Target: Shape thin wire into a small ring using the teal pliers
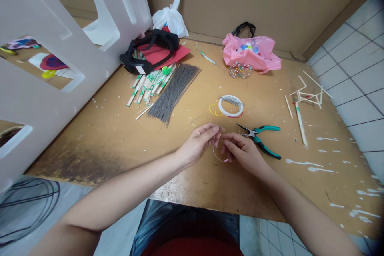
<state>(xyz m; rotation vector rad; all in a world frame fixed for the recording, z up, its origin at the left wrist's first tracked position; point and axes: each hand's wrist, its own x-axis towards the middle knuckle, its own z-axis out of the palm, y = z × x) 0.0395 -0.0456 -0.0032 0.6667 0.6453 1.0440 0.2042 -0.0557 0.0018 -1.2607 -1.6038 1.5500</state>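
Note:
My left hand (pixel 200 141) and my right hand (pixel 242 150) meet fingertip to fingertip over the brown table (pixel 105 136), both pinched on a thin piece of wire (pixel 216 153) that curves down in a loop between them. Green-handled pliers (pixel 261 138) lie just right of my right hand. A white reel of thread or wire (pixel 231 106) and small yellow rings (pixel 215 110) sit just beyond my hands.
A bundle of grey wires (pixel 175 90) and wrapped chopsticks (pixel 150 84) lie at the back left by a black strap on red paper (pixel 150 50). A pink bag (pixel 251 53) with beads, a white bag (pixel 170 18), loose sticks (pixel 303 104) at right, a white plastic frame (pixel 54 40) at left.

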